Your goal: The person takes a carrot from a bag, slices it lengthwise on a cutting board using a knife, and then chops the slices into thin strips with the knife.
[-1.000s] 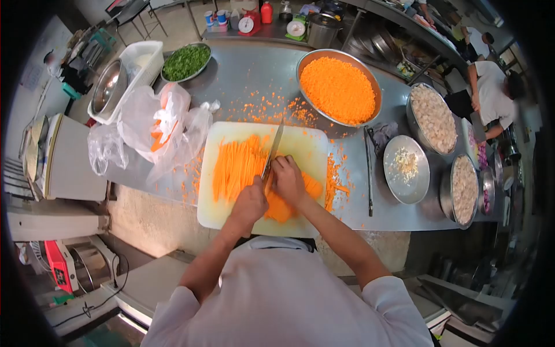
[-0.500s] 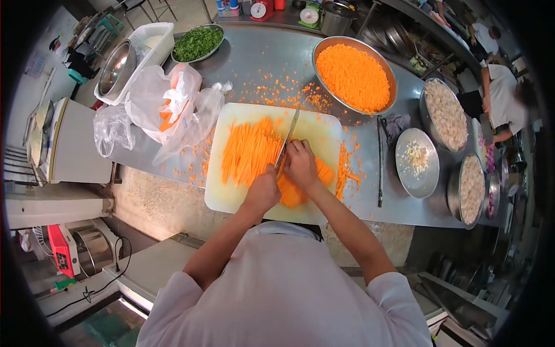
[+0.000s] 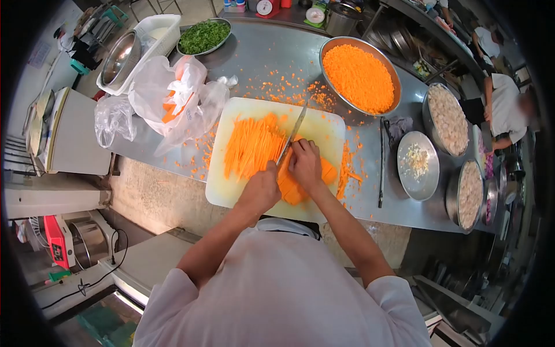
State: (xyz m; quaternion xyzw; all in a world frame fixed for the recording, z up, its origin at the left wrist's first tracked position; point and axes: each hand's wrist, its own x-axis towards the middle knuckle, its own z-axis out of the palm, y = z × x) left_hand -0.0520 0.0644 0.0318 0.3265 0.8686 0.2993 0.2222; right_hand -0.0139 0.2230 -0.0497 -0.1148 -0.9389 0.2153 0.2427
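My left hand [image 3: 261, 186] is closed round the handle of a long kitchen knife [image 3: 295, 130], its blade pointing away from me. On the blade's left lies a pile of thin carrot strips [image 3: 251, 147]. With bent fingers, my right hand [image 3: 305, 160] holds down carrot slices [image 3: 293, 191] just right of the blade; its fingertips sit close to the knife. More overlapping slices show below and beside that hand. Everything rests on a white cutting board [image 3: 222, 188], which looks yellowish in the middle.
Chopped carrot fills a large bowl [image 3: 361, 78]; chopped greens [image 3: 203, 37] lie in another. Plastic bags [image 3: 167, 104] sit at left. Bowls of pale chunks [image 3: 448, 121], a bowl with minced bits [image 3: 417, 165] and a dark rod [image 3: 381, 165] stand right. Another person [image 3: 506, 107] works at far right.
The view has shifted slightly, so the bowls and board appear a little moved. Both hands keep nearly the same places, the knife still against the carrot slices.
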